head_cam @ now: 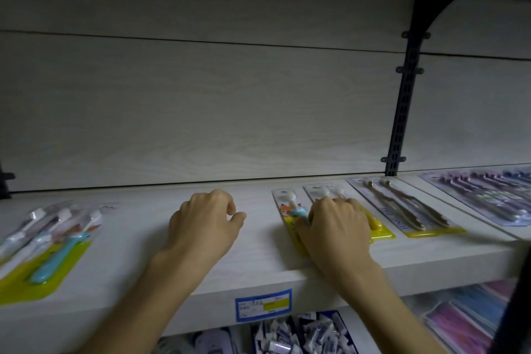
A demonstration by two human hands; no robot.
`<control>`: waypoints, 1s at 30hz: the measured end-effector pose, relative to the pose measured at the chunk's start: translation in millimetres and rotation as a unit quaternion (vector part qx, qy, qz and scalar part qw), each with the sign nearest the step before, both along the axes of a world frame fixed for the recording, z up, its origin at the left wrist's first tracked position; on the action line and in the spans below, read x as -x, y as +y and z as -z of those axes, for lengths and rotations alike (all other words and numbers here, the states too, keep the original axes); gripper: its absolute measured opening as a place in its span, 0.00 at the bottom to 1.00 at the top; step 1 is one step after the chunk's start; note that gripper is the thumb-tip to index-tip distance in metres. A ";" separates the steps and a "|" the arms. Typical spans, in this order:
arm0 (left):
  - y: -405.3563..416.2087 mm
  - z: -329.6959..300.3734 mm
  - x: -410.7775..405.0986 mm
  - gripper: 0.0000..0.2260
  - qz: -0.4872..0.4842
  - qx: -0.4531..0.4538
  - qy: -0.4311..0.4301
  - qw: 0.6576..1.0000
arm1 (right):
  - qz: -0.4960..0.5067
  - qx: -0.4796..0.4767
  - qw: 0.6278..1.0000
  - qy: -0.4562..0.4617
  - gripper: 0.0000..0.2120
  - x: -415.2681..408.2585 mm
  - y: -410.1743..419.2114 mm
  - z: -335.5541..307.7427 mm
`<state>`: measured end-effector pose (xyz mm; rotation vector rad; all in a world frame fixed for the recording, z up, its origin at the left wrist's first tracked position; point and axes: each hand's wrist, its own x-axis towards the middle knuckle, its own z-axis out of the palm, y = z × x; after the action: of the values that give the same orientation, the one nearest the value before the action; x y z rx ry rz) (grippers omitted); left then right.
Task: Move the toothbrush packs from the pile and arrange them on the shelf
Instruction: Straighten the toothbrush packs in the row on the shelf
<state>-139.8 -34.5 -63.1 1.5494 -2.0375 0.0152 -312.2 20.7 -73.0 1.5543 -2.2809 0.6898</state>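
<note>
Packs [428,211] right of right hand [336,224], pile [48,241] far left

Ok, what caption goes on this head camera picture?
Right hand presses toothbrush packs flat on the shelf; left hand rests empty.

blurred lettering on brown toothbrush pack [402,210], unreadable; blue price label [263,304] on shelf edge, illegible

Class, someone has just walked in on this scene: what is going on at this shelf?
A person is arranging toothbrush packs on a pale shelf. The right hand rests on a cartoon-printed pack lying beside other packs. The left hand hovers loosely curled and empty over bare shelf. A pile of packs lies at the left.
</note>
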 end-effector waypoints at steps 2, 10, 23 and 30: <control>0.8 0.1 -2.2 0.12 0.003 0.004 0.003 1.000 | -0.002 0.008 1.000 -0.001 0.15 0.7 -0.5 0.2; 9.1 -1.0 1.6 0.12 0.020 0.038 0.011 0.999 | -0.052 0.076 0.995 -0.024 0.17 13.4 1.3 -6.8; 40.8 10.5 -50.7 0.13 -0.067 0.072 0.039 0.994 | -0.209 0.078 0.974 -0.026 0.16 -25.6 -3.3 -12.0; 35.7 2.7 -113.3 0.11 -0.081 0.087 0.036 0.992 | -0.228 0.071 0.971 -0.027 0.17 -82.1 -13.5 -11.3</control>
<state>-26.4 1.2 -65.8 1.5781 -1.7996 0.1919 -230.0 7.2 -61.7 2.0287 -1.8647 0.9937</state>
